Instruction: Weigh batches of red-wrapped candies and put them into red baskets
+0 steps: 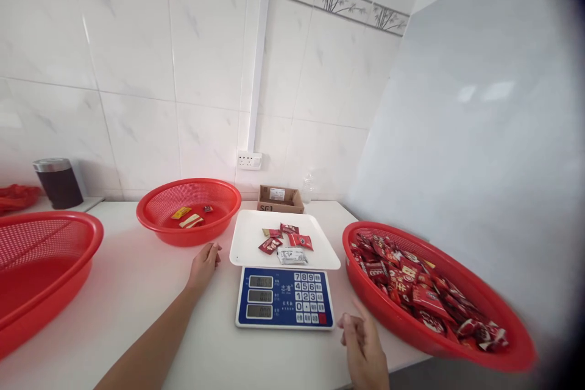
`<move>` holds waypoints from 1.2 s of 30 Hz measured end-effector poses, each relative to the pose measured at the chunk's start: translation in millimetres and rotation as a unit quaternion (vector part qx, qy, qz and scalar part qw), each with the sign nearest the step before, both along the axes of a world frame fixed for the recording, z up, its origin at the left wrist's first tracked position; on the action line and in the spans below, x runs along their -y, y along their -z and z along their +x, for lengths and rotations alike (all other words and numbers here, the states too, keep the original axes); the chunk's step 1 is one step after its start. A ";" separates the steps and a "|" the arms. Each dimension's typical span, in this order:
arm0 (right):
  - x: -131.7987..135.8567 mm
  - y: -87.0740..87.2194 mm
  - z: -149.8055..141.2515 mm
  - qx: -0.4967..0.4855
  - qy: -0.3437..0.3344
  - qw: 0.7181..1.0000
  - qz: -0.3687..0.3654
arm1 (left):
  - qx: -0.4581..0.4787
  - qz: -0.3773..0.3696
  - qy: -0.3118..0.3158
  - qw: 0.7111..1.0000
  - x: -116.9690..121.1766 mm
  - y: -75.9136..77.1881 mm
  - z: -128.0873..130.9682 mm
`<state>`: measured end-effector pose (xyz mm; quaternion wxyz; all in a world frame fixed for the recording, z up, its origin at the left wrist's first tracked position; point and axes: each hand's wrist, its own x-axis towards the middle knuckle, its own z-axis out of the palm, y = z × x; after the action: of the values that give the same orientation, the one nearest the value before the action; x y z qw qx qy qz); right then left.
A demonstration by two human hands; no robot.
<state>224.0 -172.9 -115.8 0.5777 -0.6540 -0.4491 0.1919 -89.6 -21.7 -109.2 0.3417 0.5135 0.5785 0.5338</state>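
My left hand (205,263) rests on the white table beside the scale, fingers curled in a loose fist, with no object showing in it. My right hand (364,347) is over the table near the scale's lower right corner, index finger stretched out and the others bent, holding nothing visible. Between them stands an electronic weighing scale (286,297) with a blue keypad and three displays. Its white pan (247,234) carries several small wrapped snacks, among them a silver packet (292,255) and a red packet (300,241).
A red basket (516,353) full of wrapped snacks stands at right. Another red basket (150,219), behind my left hand, holds a few packets. A third red basket (91,237) is at far left. An open cardboard box (281,196) and a dark canister (58,184) stand by the wall.
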 end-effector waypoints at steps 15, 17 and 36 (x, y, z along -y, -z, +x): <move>-63.9 -105.4 -27.8 0.266 -0.235 0.934 -0.047 | -0.005 -0.043 0.042 0.998 -4.1 -1.0 0.7; -89.2 -108.2 -17.3 0.323 -0.191 0.924 -0.068 | -0.009 -0.044 0.046 0.998 -6.1 0.4 0.4; -154.0 -117.5 -8.9 0.356 -0.200 0.882 -0.234 | -0.014 -0.086 0.046 0.995 -11.0 5.3 -3.0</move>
<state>215.1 -18.9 1.7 0.1577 -0.6906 -0.6881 0.1573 -92.6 -10.7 -114.6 0.4006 0.5159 0.6029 0.4582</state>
